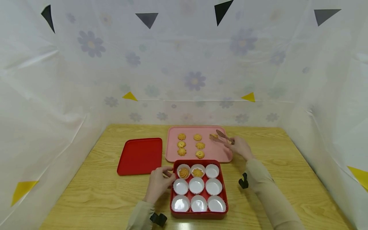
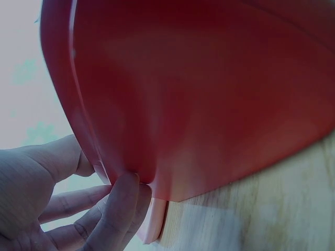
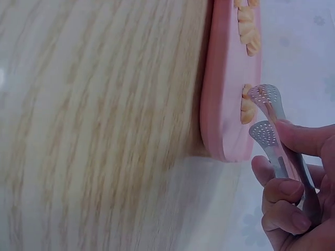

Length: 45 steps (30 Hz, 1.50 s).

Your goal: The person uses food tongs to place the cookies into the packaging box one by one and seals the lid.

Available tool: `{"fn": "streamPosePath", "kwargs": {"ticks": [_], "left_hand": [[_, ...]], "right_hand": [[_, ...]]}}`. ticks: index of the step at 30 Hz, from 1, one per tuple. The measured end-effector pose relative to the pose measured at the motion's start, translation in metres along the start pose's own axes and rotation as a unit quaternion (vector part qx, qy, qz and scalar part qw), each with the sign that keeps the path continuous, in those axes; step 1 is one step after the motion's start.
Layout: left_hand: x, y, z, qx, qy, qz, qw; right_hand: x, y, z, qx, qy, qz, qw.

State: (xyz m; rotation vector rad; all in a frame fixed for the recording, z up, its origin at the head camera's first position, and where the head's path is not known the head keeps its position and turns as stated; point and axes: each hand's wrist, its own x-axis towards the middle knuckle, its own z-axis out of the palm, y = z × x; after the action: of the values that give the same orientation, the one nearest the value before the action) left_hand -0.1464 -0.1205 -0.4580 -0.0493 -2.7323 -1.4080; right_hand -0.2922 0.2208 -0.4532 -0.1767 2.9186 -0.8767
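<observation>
My right hand (image 1: 241, 147) holds a pair of tongs (image 1: 225, 136) with perforated ends over the right part of a pink tray (image 1: 214, 155). The tong ends are spread apart beside a piped cookie (image 3: 247, 104). Fingers of my left hand (image 1: 159, 182) grip the far left corner of a red box (image 1: 199, 216); in the left wrist view they press on its wall (image 2: 172, 104). White paper cups (image 1: 213, 186) fill the box in rows. A swirl cookie (image 1: 184, 173) and a flower-shaped cookie (image 1: 197, 172) sit in the far row's left and middle cups.
Several more cookies (image 1: 200, 145) lie in two columns on the pink tray, behind the box. A flat red lid or tray (image 1: 141, 156) lies left of the pink tray. Everything stands on a wooden table (image 1: 95, 198), with a flowered white sheet (image 1: 184, 64) behind and at the sides.
</observation>
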Motion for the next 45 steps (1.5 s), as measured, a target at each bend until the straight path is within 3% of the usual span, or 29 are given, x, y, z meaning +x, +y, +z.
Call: {"fn": "streamPosePath", "kwargs": {"ticks": [29, 45], "left_hand": [[0.001, -0.003, 0.002, 0.007, 0.006, 0.003, 1.0000], [0.002, -0.004, 0.003, 0.003, 0.009, 0.008, 0.9999]], "right_hand": [[0.011, -0.008, -0.005, -0.043, -0.033, 0.023, 0.998], [0.013, -0.011, -0.007, -0.033, -0.044, 0.024, 0.998]]}}
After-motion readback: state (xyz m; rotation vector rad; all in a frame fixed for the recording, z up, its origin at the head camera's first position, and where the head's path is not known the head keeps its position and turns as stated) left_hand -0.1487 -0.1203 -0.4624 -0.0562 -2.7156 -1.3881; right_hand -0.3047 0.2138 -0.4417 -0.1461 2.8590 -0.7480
